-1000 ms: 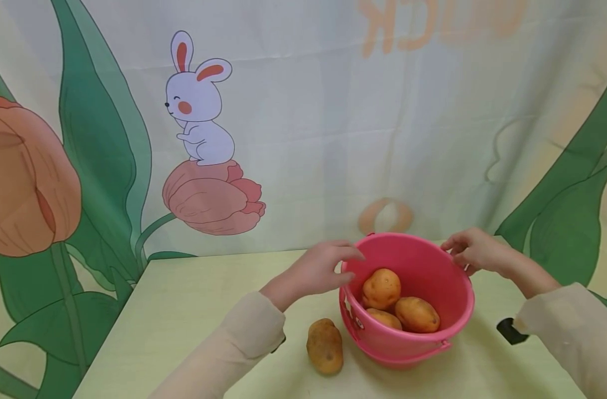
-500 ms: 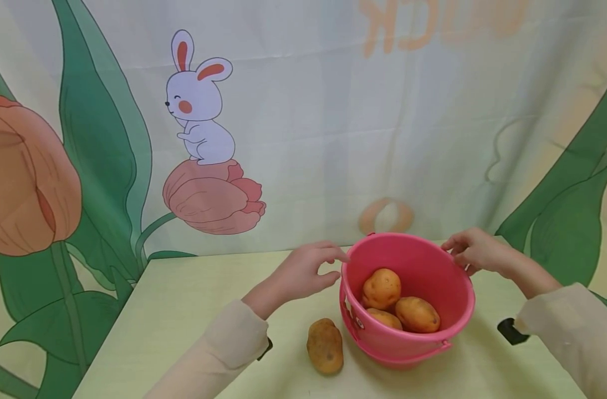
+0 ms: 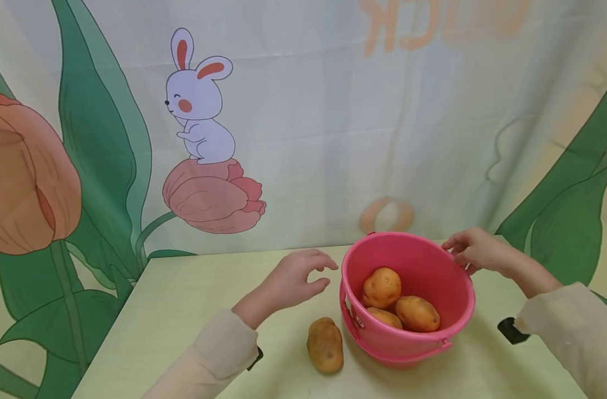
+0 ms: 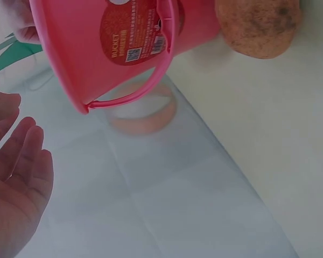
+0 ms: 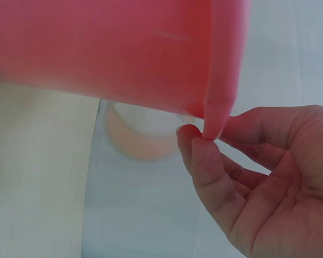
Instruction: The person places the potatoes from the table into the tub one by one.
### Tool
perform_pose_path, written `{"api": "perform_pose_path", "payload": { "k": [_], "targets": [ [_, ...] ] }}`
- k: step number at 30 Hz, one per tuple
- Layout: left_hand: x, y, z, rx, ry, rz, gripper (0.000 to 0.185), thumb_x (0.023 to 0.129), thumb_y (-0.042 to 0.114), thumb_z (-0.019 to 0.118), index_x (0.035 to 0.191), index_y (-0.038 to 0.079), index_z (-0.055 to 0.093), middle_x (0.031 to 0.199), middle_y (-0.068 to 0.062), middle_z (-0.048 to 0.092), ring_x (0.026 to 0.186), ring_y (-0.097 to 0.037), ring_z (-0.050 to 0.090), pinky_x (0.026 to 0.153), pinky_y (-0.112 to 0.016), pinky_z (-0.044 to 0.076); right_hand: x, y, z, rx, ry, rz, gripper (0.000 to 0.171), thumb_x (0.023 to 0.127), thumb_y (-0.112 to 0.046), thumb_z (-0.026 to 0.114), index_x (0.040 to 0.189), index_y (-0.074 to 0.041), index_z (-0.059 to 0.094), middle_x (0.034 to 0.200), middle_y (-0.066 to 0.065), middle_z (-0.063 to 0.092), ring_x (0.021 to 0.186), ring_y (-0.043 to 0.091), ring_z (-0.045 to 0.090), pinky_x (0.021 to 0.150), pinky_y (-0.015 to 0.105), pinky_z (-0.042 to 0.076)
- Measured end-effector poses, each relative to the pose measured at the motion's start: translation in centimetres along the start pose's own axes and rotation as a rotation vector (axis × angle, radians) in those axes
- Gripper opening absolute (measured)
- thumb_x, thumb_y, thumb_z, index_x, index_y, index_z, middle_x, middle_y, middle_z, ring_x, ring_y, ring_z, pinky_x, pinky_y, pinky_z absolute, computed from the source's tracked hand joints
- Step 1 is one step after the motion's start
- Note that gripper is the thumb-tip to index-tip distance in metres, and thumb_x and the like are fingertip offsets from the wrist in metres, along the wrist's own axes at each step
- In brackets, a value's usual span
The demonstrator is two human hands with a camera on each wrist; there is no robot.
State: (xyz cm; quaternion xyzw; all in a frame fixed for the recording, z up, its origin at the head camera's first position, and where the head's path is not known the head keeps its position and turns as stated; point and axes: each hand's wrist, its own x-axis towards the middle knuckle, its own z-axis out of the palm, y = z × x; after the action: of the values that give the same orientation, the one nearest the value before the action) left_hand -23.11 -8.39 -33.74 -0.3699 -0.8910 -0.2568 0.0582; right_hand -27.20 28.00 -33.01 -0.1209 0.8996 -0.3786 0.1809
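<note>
A pink bucket (image 3: 403,354) stands on the table with several potatoes inside, among them a rounded potato (image 3: 381,288) and a longer potato (image 3: 417,314). Its handle (image 4: 145,88) hangs down along the side, over a printed label. My right hand (image 3: 483,254) pinches the bucket's far right rim between thumb and fingers, as the right wrist view (image 5: 269,166) also shows. Just left of the bucket, my left hand (image 3: 290,280) is held in the air, fingers relaxed and holding nothing. Below it on the table lies one brown potato (image 3: 325,344), close beside the bucket.
A pale yellow table (image 3: 183,310) carries the bucket. Behind its back edge hangs a light curtain (image 3: 303,111) printed with a rabbit, tulips and leaves. A black band piece (image 3: 513,331) shows at the right sleeve.
My left hand has drawn back leftward from over the bucket's left rim and now hangs apart from it. The right hand stays on the rim; bucket and potatoes have not moved.
</note>
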Motion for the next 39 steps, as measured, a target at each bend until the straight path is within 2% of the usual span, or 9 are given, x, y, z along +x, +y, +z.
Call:
{"api": "perform_pose_path", "payload": {
  "k": [10,23,39],
  "targets": [
    [-0.8,-0.5,0.7,-0.015,0.001,-0.035,0.02,0.081,0.012,0.061,0.101,0.014,0.063,0.101,0.003,0.062,0.086,-0.011,0.059,0.075,-0.023,0.049,-0.1,0.0,0.0,0.003,-0.001,-0.005,0.037,0.082,0.001,0.047,0.117,0.014,0.046,0.094,0.018,0.062,0.069,0.018,0.061,0.062,0.032,0.054],
    [-2.0,-1.8,2.3,-0.049,-0.142,-0.094,0.027,0.08,0.014,0.062,0.107,0.014,0.061,0.106,0.003,0.06,0.09,-0.013,0.057,0.078,-0.025,0.048,0.1,0.2,-0.1,0.004,0.003,-0.01,0.036,0.082,0.0,0.049,0.116,0.014,0.048,0.093,0.017,0.063,0.068,0.018,0.062,0.061,0.032,0.054],
    [-2.7,-3.2,4.8,-0.058,-0.211,-0.105,0.025,0.079,0.01,0.062,0.104,0.011,0.062,0.105,0.001,0.061,0.092,-0.018,0.057,0.08,-0.026,0.047,-0.1,0.0,0.0,0.002,-0.003,-0.008,0.037,0.083,0.0,0.048,0.117,0.014,0.046,0.094,0.018,0.062,0.068,0.018,0.062,0.061,0.032,0.054]
  ]
}}
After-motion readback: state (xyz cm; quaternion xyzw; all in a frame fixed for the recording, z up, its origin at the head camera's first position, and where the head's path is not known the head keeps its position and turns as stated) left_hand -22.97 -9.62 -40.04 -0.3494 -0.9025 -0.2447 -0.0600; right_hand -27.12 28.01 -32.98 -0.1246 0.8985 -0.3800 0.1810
